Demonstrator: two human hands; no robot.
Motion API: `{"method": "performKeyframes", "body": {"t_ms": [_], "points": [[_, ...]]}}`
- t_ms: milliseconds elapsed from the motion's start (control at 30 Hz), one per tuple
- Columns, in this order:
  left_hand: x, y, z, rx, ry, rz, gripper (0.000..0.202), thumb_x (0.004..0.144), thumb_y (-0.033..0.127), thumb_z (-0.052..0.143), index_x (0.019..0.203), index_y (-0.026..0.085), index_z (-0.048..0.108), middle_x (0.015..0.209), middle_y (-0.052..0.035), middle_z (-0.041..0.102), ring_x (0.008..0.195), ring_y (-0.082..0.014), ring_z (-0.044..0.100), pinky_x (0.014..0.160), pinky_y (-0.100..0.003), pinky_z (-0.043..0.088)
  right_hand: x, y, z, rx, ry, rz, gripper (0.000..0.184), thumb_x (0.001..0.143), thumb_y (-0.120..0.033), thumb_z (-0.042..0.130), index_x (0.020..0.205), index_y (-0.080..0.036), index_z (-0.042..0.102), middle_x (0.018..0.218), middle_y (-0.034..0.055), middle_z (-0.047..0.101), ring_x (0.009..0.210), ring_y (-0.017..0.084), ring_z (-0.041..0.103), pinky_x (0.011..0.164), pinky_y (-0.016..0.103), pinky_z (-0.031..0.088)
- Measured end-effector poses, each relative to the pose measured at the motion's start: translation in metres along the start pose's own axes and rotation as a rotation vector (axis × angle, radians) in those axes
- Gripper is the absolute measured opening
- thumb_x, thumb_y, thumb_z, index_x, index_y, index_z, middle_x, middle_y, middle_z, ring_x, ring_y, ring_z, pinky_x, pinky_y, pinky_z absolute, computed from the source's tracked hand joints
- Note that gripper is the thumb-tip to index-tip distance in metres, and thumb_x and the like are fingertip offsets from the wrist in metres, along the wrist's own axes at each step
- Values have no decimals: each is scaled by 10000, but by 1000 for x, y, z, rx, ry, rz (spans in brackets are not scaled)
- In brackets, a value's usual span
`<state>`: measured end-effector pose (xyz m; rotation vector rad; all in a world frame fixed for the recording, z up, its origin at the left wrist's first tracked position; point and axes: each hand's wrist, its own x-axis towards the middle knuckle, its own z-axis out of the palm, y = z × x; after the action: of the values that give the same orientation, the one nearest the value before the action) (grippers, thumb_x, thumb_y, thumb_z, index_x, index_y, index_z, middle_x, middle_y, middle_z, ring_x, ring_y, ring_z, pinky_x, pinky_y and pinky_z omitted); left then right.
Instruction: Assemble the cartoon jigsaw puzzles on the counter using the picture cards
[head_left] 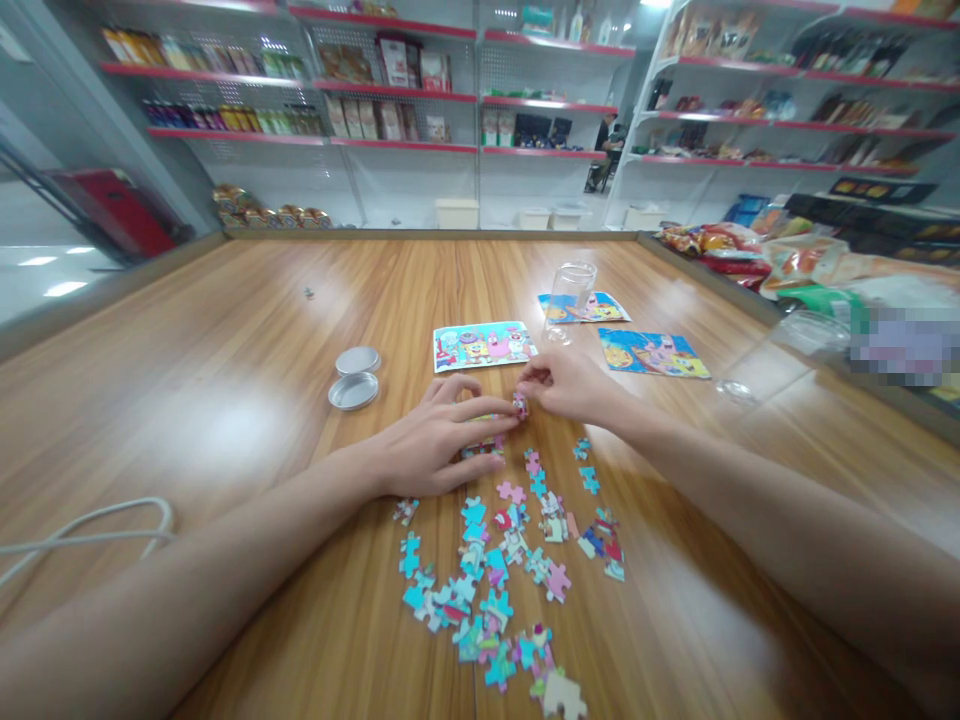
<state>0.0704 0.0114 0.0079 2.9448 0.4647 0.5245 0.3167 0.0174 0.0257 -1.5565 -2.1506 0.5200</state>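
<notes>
Puzzle piece (pixel 520 405) pinched by right-hand fingers (pixel 535 386).

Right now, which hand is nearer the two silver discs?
Left. The left hand is to the right of the silver discs, slightly closer to the person; the right hand is farther right.

A shop, or a room which is furnished like a shop, can be recognised here. The far wall is lined with white display shelves (pixel 405 95), and their front edges are trimmed in red. On them, bottles (pixel 225 118) are arranged in neat rows, and packaged goods (pixel 397 62) are placed beside one another. More bright bags (pixel 712 245) and dark boxes (pixel 862 228) are piled at the right of the wooden table (pixel 225 310). Under the shelves, pale bins (pixel 456 213) are kept.
</notes>
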Motion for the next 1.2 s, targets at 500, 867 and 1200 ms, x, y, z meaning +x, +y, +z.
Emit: {"method": "performKeyframes", "body": {"t_ms": [500,867,1200], "points": [[-4,-11,3,-64,90,-163,311,954,445,620,1122,200,713,1137,-79,656,1092,-231,594,956,-398,429,-11,-1,9,-15,-55,-135,199,832,-218,743,1022,-178,785,808,42,715,721,156,602,680,285,437],[-5,-13,4,-20,91,-190,288,964,413,607,1135,211,720,1139,-83,646,1093,-234,587,958,-404,433,-13,0,9,44,-91,-149,228,797,-203,768,1019,-154,753,804,27,662,716,138,568,666,275,435],[-4,-14,4,1,69,-166,313,983,451,572,1203,280,714,1146,-77,631,1087,-233,568,956,-409,429,-13,2,13,-8,-43,-261,258,833,-248,751,1079,-172,750,811,28,647,719,142,546,674,278,417]]}}
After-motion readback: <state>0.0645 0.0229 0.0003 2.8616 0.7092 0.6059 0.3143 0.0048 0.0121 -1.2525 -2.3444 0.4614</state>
